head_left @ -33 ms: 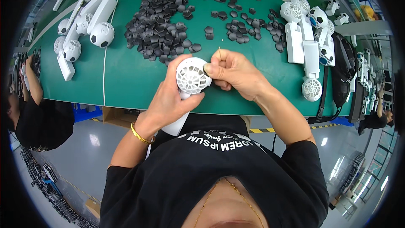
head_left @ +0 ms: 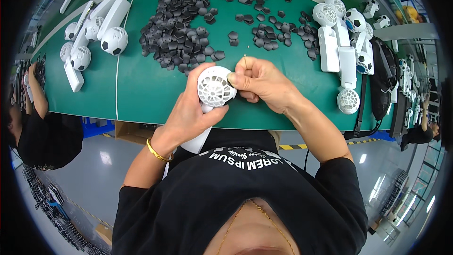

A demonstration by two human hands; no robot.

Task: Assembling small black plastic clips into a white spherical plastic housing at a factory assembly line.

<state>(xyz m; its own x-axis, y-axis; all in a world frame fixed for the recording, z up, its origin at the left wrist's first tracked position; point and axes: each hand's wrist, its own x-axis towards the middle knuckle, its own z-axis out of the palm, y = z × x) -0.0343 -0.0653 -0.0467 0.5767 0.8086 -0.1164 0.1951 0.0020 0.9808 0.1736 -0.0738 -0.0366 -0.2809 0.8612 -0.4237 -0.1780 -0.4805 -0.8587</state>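
My left hand (head_left: 188, 113) grips a white hand-held fan (head_left: 215, 88) by its neck, the round grille head facing up and the handle running down toward my body. My right hand (head_left: 262, 83) pinches at the right edge of the fan head, and a thin pale pin (head_left: 245, 57) sticks up from its fingers. Both hands hover over the near edge of the green table (head_left: 141, 89). Beyond them lies a heap of small black pentagon pieces (head_left: 181, 30), and a looser scatter of the black pieces (head_left: 271, 23) lies to its right.
Finished white fans with football-patterned heads (head_left: 101, 30) lie at the far left, and more white fans (head_left: 342, 42) are stacked at the right. A black bag with a strap (head_left: 381, 82) hangs off the right edge. Another person (head_left: 42, 132) works at the left.
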